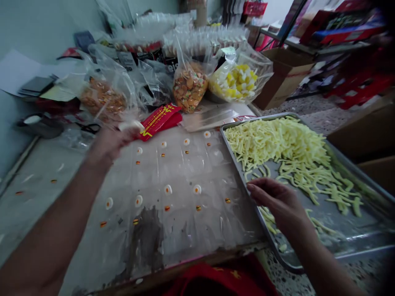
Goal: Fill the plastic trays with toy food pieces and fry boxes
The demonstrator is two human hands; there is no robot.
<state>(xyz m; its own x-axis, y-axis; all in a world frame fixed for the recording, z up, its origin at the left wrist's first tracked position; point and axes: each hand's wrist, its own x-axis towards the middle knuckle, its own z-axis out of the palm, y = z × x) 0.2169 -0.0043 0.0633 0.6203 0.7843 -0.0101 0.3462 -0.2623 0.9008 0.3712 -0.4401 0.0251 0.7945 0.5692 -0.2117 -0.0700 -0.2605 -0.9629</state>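
Note:
My left hand [112, 142], somewhat blurred, reaches to the back of the table with its fingers closed on the near end of a flat red packet [159, 121] with yellow print. More red shows under that packet. My right hand [274, 197] is over the left rim of a metal tray [336, 234], thumb and fingers pinched together; whatever they hold, if anything, is hidden. Pale yellow, fry-shaped strips [277, 139] are heaped at the tray's far side and scattered nearer. Between my hands, clear plastic pouches [179, 172] lie in rows, with small fried-egg pieces [168, 189] and burger-like pieces [198, 208] on them.
Along the back stand clear bags of orange-brown pieces [189, 88], yellow-and-white pieces [239, 82] and brownish pieces [103, 98]. Flat clear packaging [210, 117] lies before them. A cardboard box [282, 74] is behind the tray. A dark cup [40, 125] sits at the left edge.

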